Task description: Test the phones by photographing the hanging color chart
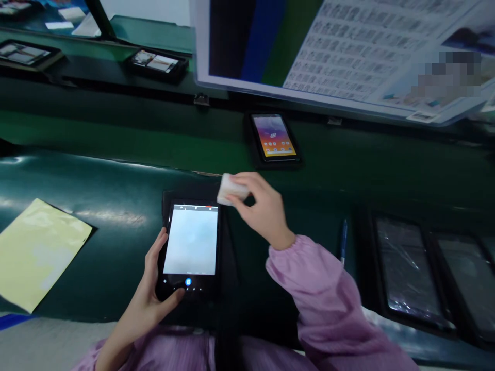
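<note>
A tablet (190, 242) with a lit, nearly blank pale screen and a blue round button near its bottom lies over a dark mat. My left hand (152, 288) grips its lower left side, thumb on the bottom bezel and fingers along the left edge. Between the thumb and fingers of my right hand (263, 208) is a small white block-like pad (229, 189), slightly blurred. The pad is just right of the tablet's top right corner; whether it touches the tablet I cannot tell.
Another tablet (274, 136) with a colourful home screen sits on the green belt ahead. Farther left are tablets (157, 62) on the ledge. A yellow sheet (38, 252) lies left, a blue pen (344, 239) and dark tablets (410, 268) right. A printed board (348, 51) hangs above.
</note>
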### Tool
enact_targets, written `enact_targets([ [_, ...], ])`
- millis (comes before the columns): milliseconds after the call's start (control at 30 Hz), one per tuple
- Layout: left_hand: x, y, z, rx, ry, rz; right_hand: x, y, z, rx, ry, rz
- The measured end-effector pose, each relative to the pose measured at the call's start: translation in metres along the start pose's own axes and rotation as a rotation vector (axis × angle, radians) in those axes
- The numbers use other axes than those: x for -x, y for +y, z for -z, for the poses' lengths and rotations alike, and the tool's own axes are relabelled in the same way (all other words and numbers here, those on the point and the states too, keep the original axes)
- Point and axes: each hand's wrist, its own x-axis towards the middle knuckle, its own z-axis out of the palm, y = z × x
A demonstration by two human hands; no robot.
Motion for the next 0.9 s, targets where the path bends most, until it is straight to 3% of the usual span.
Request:
enact_targets([
  [67, 0.000, -0.001, 0.000, 0.017, -0.009, 0.001, 0.005, -0.002, 0.029, 0.063, 0.121, -0.033],
  [167, -0.001, -0.002, -0.001, 0.052, -0.027, 0.006, 0.030, 0.008, 0.061, 0.256, 0.305, -0.232],
  [233, -0.002, -0.002, -0.001, 0.046, -0.023, -0.010, 0.057, 0.020, 0.068, 0.303, 0.291, -0.383],
  [300, -0.003, -0.001, -0.002, 0.008, -0.014, -0.040, 0.084, 0.035, 0.067, 0.331, 0.184, -0.564],
  [333, -0.004, 0.000, -0.002, -0.011, -0.015, -0.058, 0.096, 0.042, 0.066, 0.347, 0.209, -0.614],
  [433, -0.007, 0.003, -0.001, -0.018, -0.036, -0.093, 0.109, 0.061, 0.067, 0.486, 0.159, -0.608],
  [667, -0.008, 0.003, -0.001, 0.046, -0.002, -0.096, 0.086, 0.097, 0.082, 0.537, -0.169, -0.584],
  [900, -0.006, 0.001, -0.003, 0.101, -0.025, -0.079, 0.094, 0.105, 0.085, 0.536, -0.210, -0.554],
])
